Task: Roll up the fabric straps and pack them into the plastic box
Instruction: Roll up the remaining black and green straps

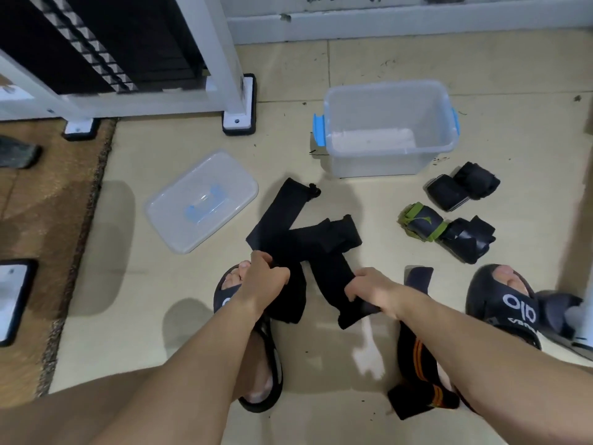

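Several black fabric straps [288,226] lie crossed in a heap on the tiled floor between my feet. My left hand [266,277] grips the near end of one strap. My right hand [369,287] grips another black strap [333,284] that runs up and left. The clear plastic box [388,155] with blue handles stands open and empty beyond the heap. Right of it lie a rolled black strap [462,186] and a rolled strap with green trim [423,224], next to another black bundle [468,239]. A black strap with orange stripes [417,380] lies under my right forearm.
The box's clear lid [202,200] lies on the floor to the left. A white frame leg [239,118] stands behind it, with a brown mat [48,203] at far left. My feet in black sandals [503,303] flank the straps. A wall skirting runs along the back.
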Demonstrator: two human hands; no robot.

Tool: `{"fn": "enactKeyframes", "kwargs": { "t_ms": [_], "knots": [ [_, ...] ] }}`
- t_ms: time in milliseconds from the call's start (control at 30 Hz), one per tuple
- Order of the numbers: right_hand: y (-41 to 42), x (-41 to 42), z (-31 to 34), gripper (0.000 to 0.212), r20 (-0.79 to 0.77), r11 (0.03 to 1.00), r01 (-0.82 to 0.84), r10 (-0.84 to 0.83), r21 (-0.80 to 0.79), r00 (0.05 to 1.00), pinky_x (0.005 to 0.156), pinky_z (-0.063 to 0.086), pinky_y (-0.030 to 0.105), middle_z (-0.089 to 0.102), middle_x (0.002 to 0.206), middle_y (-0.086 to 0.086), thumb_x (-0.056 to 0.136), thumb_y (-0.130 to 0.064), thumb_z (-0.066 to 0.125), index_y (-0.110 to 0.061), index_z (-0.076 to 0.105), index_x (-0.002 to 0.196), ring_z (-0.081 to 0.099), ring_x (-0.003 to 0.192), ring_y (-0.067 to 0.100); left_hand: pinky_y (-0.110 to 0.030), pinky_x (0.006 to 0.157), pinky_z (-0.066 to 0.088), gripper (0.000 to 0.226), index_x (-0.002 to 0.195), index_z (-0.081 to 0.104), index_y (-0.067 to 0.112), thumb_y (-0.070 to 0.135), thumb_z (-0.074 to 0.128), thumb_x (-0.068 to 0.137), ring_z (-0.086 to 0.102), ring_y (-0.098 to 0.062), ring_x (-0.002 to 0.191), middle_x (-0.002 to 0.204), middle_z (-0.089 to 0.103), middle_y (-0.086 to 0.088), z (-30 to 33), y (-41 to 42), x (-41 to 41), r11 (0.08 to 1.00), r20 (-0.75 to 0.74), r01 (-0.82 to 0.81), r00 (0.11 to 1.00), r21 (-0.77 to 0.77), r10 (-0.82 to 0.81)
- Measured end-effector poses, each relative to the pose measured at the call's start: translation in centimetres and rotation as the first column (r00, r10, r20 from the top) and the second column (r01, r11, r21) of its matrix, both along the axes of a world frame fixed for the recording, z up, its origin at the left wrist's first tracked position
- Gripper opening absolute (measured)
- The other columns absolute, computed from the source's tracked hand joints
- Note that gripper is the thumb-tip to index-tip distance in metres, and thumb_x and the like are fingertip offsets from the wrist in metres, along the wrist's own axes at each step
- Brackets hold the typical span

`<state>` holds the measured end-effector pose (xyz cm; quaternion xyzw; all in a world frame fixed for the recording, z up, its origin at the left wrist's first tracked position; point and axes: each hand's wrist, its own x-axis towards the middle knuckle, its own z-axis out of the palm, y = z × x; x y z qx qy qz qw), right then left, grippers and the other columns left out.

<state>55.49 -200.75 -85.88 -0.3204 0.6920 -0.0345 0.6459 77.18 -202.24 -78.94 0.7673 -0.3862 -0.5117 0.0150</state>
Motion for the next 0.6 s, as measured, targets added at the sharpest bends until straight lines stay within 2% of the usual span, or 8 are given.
{"fn": "enactKeyframes", "kwargs": {
  "t_ms": [100, 167, 233, 267, 333, 433, 533, 600],
  "knots": [
    [-1.1, -1.4, 4.8, 0.024, 0.12, 0.997, 0.077, -0.074, -0.022, 0.99, 0.058, 0.029, 0.029, 0.038, 0.069, 0.005, 0.059, 0.002, 0.053, -0.017, 0.039, 0.062, 0.036, 0.07, 0.024, -0.027, 0.071, 0.047, 0.058, 0.139, 0.041, 0.038, 0.022, 0.057, 0.086, 0.054, -0.011, 0.083, 0.097, 0.057, -0.001, 2.4, 0.4, -0.6, 0.998, -0.003, 0.03, 1.0, -0.057, -0.03],
    [-1.8, -2.2, 8.4, 0.021, 0.133, 0.995, 0.081, -0.072, -0.06, 0.989, 0.057, 0.03, 0.028, 0.04, 0.071, 0.007, 0.06, 0.004, 0.05, -0.013, 0.043, 0.068, 0.038, 0.073, 0.026, -0.036, 0.087, 0.055, 0.043, 0.121, 0.058, 0.036, 0.021, 0.057, 0.081, 0.06, -0.015, 0.089, 0.098, 0.062, 0.003, 4.4, 0.8, -1.2, 0.996, -0.043, 0.054, 0.997, -0.074, -0.057],
    [-2.3, -2.9, 12.2, 0.032, 0.147, 0.993, 0.041, -0.025, -0.11, 0.989, 0.063, 0.035, 0.031, 0.045, 0.08, 0.011, 0.052, 0.0, 0.051, -0.011, 0.05, 0.082, 0.043, 0.078, 0.03, -0.039, 0.098, 0.053, 0.024, 0.101, 0.068, 0.033, 0.021, 0.061, 0.081, 0.062, -0.014, 0.096, 0.101, 0.064, 0.009, 6.1, 1.1, -1.7, 0.988, -0.051, 0.093, 0.994, -0.124, -0.1],
    [-2.3, -3.2, 14.2, 0.037, 0.139, 0.991, 0.013, 0.006, -0.135, 0.99, 0.066, 0.037, 0.032, 0.048, 0.084, 0.012, 0.05, -0.002, 0.052, -0.012, 0.052, 0.086, 0.046, 0.079, 0.031, -0.038, 0.1, 0.052, 0.018, 0.098, 0.069, 0.032, 0.023, 0.065, 0.082, 0.062, -0.014, 0.1, 0.103, 0.065, 0.011, 7.1, 1.3, -2.0, 0.979, -0.045, 0.128, 0.99, -0.157, -0.137],
    [-2.1, -3.7, 18.2, 0.037, 0.112, 0.981, -0.02, 0.042, -0.192, 0.993, 0.066, 0.043, 0.03, 0.056, 0.088, 0.015, 0.056, -0.003, 0.052, -0.011, 0.057, 0.091, 0.054, 0.077, 0.03, -0.03, 0.094, 0.049, 0.02, 0.104, 0.067, 0.026, 0.031, 0.073, 0.085, 0.06, -0.012, 0.103, 0.108, 0.063, 0.011, 9.0, 1.7, -2.6, 0.949, -0.028, 0.24, 0.968, -0.205, -0.25],
    [-1.2, -4.0, 23.8, 0.029, 0.15, 0.97, -0.025, 0.063, -0.244, 0.987, 0.049, 0.045, 0.022, 0.06, 0.082, 0.018, 0.073, 0.004, 0.046, -0.004, 0.058, 0.097, 0.059, 0.062, 0.03, -0.028, 0.08, 0.043, 0.034, 0.091, 0.064, 0.017, 0.051, 0.067, 0.089, 0.059, -0.013, 0.089, 0.097, 0.062, 0.007, 12.3, 2.1, -3.9, 0.919, -0.033, 0.334, 0.937, -0.212, -0.348],
    [-0.4, -4.3, 27.5, 0.042, 0.248, 0.949, 0.015, 0.067, -0.315, 0.966, 0.053, 0.047, 0.026, 0.064, 0.087, 0.016, 0.075, 0.005, 0.044, -0.004, 0.063, 0.111, 0.062, 0.07, 0.029, -0.033, 0.085, 0.048, 0.061, 0.085, 0.076, 0.016, 0.069, 0.047, 0.094, 0.063, -0.02, 0.087, 0.097, 0.068, -0.001, 16.5, 2.0, -5.2, 0.982, -0.256, 0.157, 0.95, -0.109, -0.18],
    [0.0, -4.5, 29.4, 0.042, 0.317, 0.937, 0.049, 0.067, -0.345, 0.946, 0.061, 0.048, 0.03, 0.064, 0.092, 0.015, 0.078, 0.006, 0.042, -0.008, 0.063, 0.111, 0.062, 0.078, 0.03, -0.031, 0.074, 0.047, 0.069, 0.089, 0.077, 0.013, 0.073, 0.042, 0.095, 0.059, -0.019, 0.072, 0.081, 0.064, 0.0, 18.8, 1.8, -5.5, 0.995, -0.426, 0.051, 0.901, -0.089, -0.085]
  ]
}}
